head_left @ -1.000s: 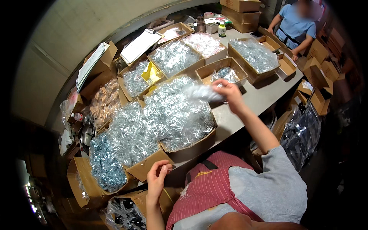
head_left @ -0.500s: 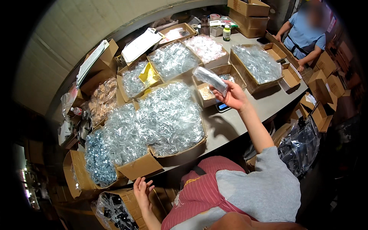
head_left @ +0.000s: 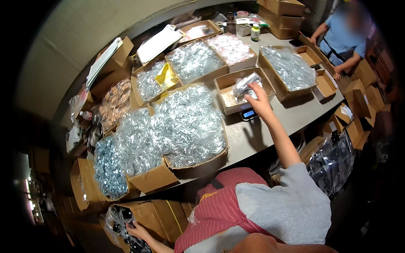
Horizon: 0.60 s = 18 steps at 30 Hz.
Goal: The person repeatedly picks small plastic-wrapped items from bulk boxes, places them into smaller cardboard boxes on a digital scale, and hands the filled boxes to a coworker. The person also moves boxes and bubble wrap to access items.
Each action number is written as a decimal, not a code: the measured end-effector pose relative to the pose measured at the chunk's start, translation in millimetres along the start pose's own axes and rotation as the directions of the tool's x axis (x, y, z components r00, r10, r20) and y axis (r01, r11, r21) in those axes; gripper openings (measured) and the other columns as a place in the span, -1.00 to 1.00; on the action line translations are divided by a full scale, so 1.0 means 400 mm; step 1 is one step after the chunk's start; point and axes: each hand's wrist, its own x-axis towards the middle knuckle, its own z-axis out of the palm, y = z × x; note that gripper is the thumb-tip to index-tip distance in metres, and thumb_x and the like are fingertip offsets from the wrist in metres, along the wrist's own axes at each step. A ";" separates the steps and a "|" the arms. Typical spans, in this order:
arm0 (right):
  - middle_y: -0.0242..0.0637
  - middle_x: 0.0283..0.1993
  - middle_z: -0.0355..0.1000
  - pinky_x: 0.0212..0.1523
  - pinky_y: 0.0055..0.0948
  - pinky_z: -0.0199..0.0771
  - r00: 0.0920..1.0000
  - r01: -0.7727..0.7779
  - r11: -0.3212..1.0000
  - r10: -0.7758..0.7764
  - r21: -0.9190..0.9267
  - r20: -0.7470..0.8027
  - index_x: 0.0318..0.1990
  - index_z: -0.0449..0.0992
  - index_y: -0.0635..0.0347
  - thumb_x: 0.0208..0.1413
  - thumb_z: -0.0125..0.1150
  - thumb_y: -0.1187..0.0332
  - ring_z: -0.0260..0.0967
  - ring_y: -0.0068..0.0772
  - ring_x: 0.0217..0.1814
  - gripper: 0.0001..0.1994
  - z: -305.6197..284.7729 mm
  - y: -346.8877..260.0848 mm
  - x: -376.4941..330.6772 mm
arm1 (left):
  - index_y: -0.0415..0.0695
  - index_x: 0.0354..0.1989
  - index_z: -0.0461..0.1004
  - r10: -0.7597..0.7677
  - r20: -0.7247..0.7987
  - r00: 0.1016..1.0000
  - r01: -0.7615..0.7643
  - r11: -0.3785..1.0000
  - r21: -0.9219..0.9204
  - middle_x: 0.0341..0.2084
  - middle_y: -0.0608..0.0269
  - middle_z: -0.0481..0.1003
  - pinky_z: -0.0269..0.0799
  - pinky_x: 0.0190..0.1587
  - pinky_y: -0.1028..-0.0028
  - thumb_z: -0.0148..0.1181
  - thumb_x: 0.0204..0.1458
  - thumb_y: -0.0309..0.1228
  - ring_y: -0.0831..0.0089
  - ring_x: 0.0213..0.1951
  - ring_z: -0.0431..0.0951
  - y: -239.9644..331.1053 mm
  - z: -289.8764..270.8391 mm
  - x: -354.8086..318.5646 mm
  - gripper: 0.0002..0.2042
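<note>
Item one: a clear bag of silver hardware (head_left: 247,83). Half a second ago I see it raised above the table (head_left: 295,110); now it is down within the walls of a small open cardboard box (head_left: 230,110), lying aslant over other bright contents. What the bag rests on, I cannot make out.

Item two: right hand (head_left: 260,101). It reaches over the near wall of that box, fingers part-bent and thumb a little apart, fingertips against the bag. Whether it grips or merely rests there, I cannot tell.

Item three: a compact digital scale (head_left: 249,114), display lit, at the foot of the box's near side. The box appears to sit on it; by my judgement, the bag's arrival brings it to the weighing spot.

Item four: left hand (head_left: 137,231). Free in the air below the table edge a moment ago, it is now at the black parts (head_left: 126,215) in a clear liner, within a brown carton (head_left: 162,216). Fingers loosely curled, touching or almost touching the parts; I cannot tell whether any is held. I judge that both hands are now occupied, each at its own container.

Item five: heaped bags of silver fasteners (head_left: 190,126), left of the box, apart from both hands.
</note>
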 end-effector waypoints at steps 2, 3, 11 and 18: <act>-0.15 0.02 0.50 0.13 -0.38 0.35 0.988 -0.080 0.948 0.036 0.308 0.147 -0.03 0.55 0.28 0.11 0.17 0.38 0.43 -0.28 0.10 -0.71 -0.038 -0.086 -0.041 | -0.34 0.13 0.35 -0.092 -0.017 0.996 0.088 0.849 0.520 0.20 -0.16 0.24 0.33 0.14 0.14 0.06 0.22 -0.10 -0.01 0.09 0.41 -0.022 -0.020 -0.016 -0.48; -0.22 -0.09 0.57 0.02 -0.41 0.45 0.971 -0.191 0.902 0.114 0.387 0.212 -0.09 0.58 0.27 0.09 0.18 0.44 0.51 -0.32 -0.02 -0.76 -0.046 -0.127 -0.070 | -0.35 0.08 0.40 -0.136 -0.038 0.990 0.120 0.673 0.730 0.21 -0.17 0.24 0.34 0.13 0.11 0.04 0.22 -0.05 -0.03 0.08 0.41 -0.032 -0.033 -0.020 -0.46; -0.15 -0.17 0.57 -0.06 -0.32 0.52 0.767 -0.018 0.849 -0.327 0.528 0.552 -0.11 0.57 0.23 0.14 0.11 0.43 0.54 -0.19 -0.11 -0.79 0.077 -0.342 -0.275 | -0.01 -0.03 0.51 -0.104 0.136 0.985 -0.022 0.708 0.706 -0.09 0.02 0.48 0.22 -0.08 -0.03 -0.24 0.22 -0.06 0.05 -0.06 0.47 -0.007 -0.020 -0.006 -0.57; -0.21 -0.21 0.56 -0.12 -0.25 0.48 0.494 0.074 0.724 -0.624 0.685 0.606 -0.13 0.55 0.19 0.07 0.07 0.44 0.51 -0.13 -0.15 -0.78 0.255 -0.476 -0.421 | -0.15 -0.05 0.52 0.024 0.326 0.945 -0.093 0.976 0.196 -0.15 0.02 0.52 0.31 0.01 0.11 0.04 0.18 -0.19 0.11 -0.08 0.51 -0.104 -0.049 0.070 -0.67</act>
